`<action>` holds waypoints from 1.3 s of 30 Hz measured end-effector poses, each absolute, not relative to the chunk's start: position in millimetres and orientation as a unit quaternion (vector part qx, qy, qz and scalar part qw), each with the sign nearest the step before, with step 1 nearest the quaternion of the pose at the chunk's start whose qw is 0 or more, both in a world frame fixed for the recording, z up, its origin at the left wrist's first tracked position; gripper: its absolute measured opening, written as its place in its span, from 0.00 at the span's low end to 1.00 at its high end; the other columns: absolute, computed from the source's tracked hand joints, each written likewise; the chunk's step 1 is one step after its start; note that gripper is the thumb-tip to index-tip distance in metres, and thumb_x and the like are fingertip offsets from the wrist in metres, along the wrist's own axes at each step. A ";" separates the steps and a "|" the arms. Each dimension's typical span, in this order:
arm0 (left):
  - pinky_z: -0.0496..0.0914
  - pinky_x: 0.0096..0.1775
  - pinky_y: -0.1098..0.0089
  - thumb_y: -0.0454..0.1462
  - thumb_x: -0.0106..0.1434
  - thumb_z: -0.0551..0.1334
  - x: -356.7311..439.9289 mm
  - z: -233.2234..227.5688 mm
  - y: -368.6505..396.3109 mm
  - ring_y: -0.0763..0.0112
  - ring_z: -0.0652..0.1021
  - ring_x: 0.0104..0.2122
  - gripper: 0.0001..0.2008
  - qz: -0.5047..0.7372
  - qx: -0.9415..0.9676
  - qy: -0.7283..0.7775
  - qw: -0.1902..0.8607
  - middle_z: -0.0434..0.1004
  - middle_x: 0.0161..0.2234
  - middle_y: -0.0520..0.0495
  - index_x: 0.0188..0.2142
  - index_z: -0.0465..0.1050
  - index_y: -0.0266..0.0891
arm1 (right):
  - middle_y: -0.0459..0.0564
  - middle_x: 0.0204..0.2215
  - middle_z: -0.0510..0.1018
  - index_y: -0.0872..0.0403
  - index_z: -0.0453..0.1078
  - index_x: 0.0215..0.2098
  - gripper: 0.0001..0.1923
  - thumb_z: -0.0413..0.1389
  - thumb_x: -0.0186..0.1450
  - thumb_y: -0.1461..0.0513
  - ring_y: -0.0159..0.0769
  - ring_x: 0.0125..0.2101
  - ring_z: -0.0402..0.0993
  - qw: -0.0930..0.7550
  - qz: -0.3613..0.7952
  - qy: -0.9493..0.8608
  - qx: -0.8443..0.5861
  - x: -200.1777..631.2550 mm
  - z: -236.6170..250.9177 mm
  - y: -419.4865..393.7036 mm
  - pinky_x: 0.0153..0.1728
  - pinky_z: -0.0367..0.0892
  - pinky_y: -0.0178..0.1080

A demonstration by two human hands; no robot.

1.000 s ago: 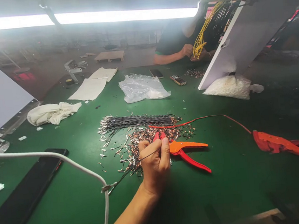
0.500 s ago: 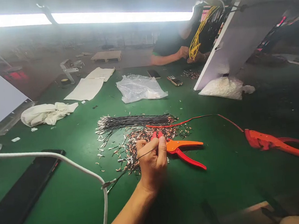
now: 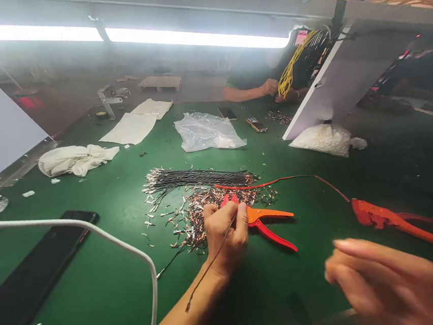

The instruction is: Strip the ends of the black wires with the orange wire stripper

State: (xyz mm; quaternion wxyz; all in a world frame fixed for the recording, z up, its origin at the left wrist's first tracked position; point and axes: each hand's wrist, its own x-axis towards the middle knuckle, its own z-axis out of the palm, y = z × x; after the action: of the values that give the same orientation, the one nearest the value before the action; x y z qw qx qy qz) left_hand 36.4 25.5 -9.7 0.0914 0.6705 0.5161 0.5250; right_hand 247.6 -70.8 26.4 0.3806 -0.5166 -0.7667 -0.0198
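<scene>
Newly entered at the tabletop's [image 3: 319, 198] near edge is the blurred right hand [image 3: 388, 279], fingers loosely spread, empty. A wire [image 3: 210, 260] is pinched by the left hand [image 3: 225, 233] beside the pliers [image 3: 266, 219].

A long fluorescent strip light [image 3: 123, 36] above the far edge of the green table [image 3: 319, 193] blows out to pure white, hazing the background. The table itself is evenly lit, with soft shadows. The right hand [image 3: 392, 281] is smeared by motion blur; wide-angle distortion bends lines near the frame edges.
</scene>
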 end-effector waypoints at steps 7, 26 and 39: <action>0.58 0.34 0.68 0.34 0.67 0.55 37.7 -15.3 26.6 0.73 0.59 0.21 0.19 0.513 0.680 0.516 0.091 0.57 0.16 0.57 0.19 0.56 0.41 | 0.43 0.23 0.76 0.53 0.68 0.49 0.11 0.47 0.72 0.62 0.31 0.19 0.73 0.234 -0.009 -0.832 -0.503 261.2 -18.5 -58.9 0.23 0.67 0.34; 0.58 0.35 0.67 0.36 0.63 0.55 51.6 -32.7 41.9 0.69 0.63 0.25 0.17 0.496 0.677 0.540 0.065 0.62 0.16 0.54 0.18 0.58 0.42 | 0.47 0.27 0.78 0.54 0.69 0.43 0.10 0.47 0.70 0.64 0.35 0.24 0.75 0.292 -0.053 -0.746 -0.596 273.7 -48.0 -82.4 0.28 0.67 0.36; 0.59 0.38 0.66 0.34 0.62 0.56 50.1 -25.6 38.3 0.72 0.59 0.21 0.15 0.505 0.691 0.509 0.085 0.61 0.16 0.57 0.19 0.56 0.41 | 0.46 0.25 0.77 0.53 0.70 0.43 0.10 0.47 0.70 0.63 0.34 0.22 0.73 0.271 -0.012 -0.729 -0.628 274.0 -48.9 -78.8 0.26 0.67 0.35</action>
State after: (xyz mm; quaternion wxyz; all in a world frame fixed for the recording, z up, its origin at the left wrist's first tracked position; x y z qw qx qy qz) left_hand 50.1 38.3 -25.6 0.0846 0.6915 0.5093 0.5053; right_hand 274.0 -78.8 -48.9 0.2715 -0.6282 -0.7291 -0.0121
